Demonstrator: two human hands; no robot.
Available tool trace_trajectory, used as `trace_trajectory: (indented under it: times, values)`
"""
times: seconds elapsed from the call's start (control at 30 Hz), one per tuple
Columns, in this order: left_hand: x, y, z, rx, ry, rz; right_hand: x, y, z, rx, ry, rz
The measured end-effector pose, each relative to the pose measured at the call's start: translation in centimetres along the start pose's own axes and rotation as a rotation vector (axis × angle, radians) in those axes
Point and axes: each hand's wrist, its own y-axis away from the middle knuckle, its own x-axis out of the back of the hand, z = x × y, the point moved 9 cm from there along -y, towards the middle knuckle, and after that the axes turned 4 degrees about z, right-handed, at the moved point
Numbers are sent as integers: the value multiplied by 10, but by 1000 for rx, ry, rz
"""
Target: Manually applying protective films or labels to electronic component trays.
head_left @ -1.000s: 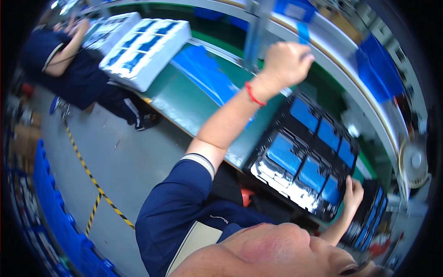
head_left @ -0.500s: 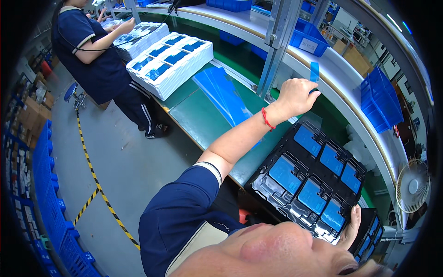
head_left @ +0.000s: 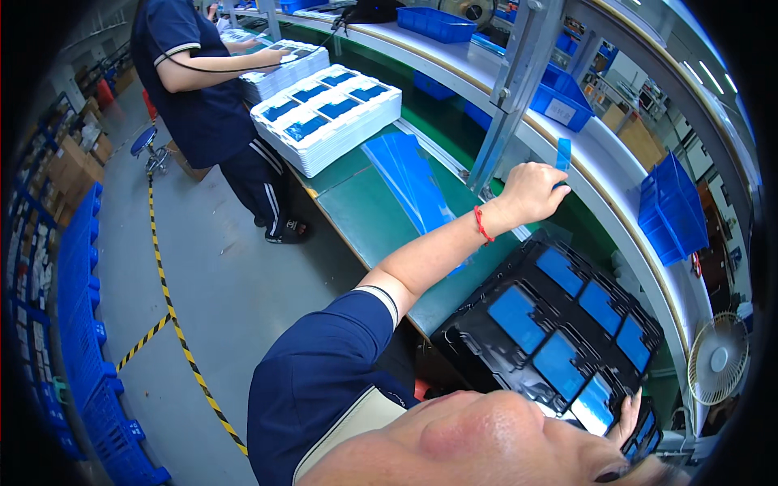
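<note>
My left hand [head_left: 532,193], with a red cord bracelet at the wrist, is raised beyond the far edge of the black tray. Its thumb and fingers pinch a small translucent blue film strip [head_left: 563,152], which stands up from the fingertips. The black plastic tray [head_left: 474,344] has several moulded pockets, each with a blue-filmed flat piece [head_left: 559,364] in it. My right hand [head_left: 627,417] grips the tray's right edge; its thumb and palm are hidden. Strong glare covers the nearest right pocket.
Long blue film sheets [head_left: 409,182] lie on the green table [head_left: 348,198]. Beyond them stand stacked white trays [head_left: 324,150], with a co-worker [head_left: 198,89] beside them. A metal post [head_left: 510,97], a curved shelf with blue bins [head_left: 673,209] and a fan [head_left: 718,359] border the right side.
The view has shifted, moving the scene right and down. My left hand still pinches the strip near the same spot. Glare has spread on the tray. The co-worker's hand has lowered toward the white trays.
</note>
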Motion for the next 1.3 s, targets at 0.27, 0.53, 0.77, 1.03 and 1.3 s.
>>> trace_trajectory:
  times: [0.27,0.53,0.77,1.03,1.3]
  values:
    - [-7,8,6,5,-79,-91,35,-72,6,87,-14,142]
    - [-21,18,23,-207,-20,-51,255,15,3,147,103,802]
    - [-32,9,-1,-80,-87,-207,393,139,36,334,-201,1195]
    - [-56,24,13,-116,-72,-272,427,171,57,254,236,1440]
    - [-52,20,-6,-37,-85,-275,448,139,67,125,334,1516]
